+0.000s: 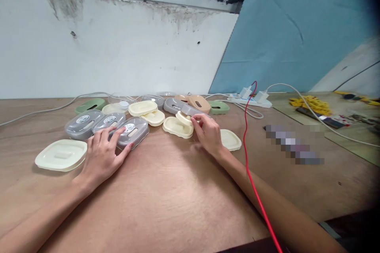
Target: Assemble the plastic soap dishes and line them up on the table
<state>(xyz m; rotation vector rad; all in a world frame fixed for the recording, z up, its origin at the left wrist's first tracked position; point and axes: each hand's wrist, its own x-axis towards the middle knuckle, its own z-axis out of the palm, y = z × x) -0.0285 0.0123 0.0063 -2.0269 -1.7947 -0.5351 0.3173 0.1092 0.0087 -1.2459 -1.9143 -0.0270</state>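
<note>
My left hand lies with its fingers spread, the fingertips on a grey oval plastic case with a clear cover and a round white sticker. Two similar grey cases sit left of it, and a cream lid-like piece lies beside my wrist. My right hand is closed in a pinch on a small cream plastic piece. This piece is tilted over a larger cream tray-like part. Another cream part lies flat, partly behind my right wrist.
Cream lids, a green case, an orange slotted piece and a green slotted piece lie toward the wall. A red cable crosses in front of my right forearm. A power strip holds white plugs.
</note>
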